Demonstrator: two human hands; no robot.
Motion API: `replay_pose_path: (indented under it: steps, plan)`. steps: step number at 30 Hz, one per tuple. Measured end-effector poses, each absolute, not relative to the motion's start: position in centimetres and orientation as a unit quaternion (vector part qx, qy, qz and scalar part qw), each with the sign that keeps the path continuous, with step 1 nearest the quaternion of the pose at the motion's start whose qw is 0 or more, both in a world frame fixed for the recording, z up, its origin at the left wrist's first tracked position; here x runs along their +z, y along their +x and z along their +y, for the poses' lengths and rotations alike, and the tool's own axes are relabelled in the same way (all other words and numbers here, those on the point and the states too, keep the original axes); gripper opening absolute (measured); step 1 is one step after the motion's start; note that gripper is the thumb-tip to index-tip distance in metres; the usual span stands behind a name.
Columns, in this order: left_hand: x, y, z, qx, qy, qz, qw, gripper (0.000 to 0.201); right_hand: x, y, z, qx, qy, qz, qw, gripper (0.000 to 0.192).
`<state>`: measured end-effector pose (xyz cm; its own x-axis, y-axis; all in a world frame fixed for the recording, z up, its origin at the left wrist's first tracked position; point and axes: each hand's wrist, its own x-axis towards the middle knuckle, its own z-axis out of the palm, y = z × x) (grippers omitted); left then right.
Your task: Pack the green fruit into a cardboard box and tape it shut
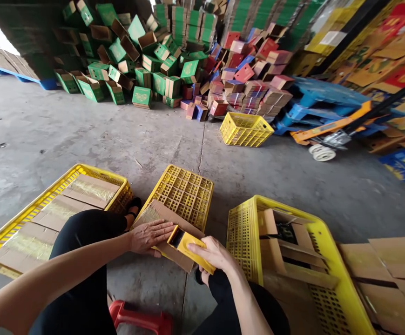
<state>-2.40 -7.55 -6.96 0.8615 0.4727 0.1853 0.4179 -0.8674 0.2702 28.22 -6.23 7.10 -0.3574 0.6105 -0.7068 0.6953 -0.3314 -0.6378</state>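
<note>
Yellow tape dispenser (188, 246) gripped in right hand (216, 256), fingers curled over its top, nose of it on a flat brown cardboard piece (167, 218). Left hand (150, 236) open, palm down, pressing flat on the same cardboard just beside the dispenser. Cardboard lies on an upturned yellow crate (185, 190) between the person's knees, black trousers on both legs. Yellow crate at left (24, 218) holds flat cardboard sheets with shiny tape strips. Yellow crate at right (331, 251) holds folded brown cartons; more flat cardboard (394, 265) on the floor beside it. Red plastic stool (139, 318) under the person. Grey concrete floor (84, 135). Far side: heap of green boxes (132, 60), heap of red boxes (251, 74), another yellow crate (246, 129), blue pallets (324, 100), orange pallet jack (331, 132).
</note>
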Motion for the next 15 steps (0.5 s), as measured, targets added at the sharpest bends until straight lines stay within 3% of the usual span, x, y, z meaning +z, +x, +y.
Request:
replay_pose_path:
  steps: [15]
  plan:
    - [-7.9, -2.8, -7.2, 0.104, 0.962, 0.236, 0.092, 0.097, 6.4, 29.9, -6.8, -0.593, 0.551, 0.586, 0.044, 0.043]
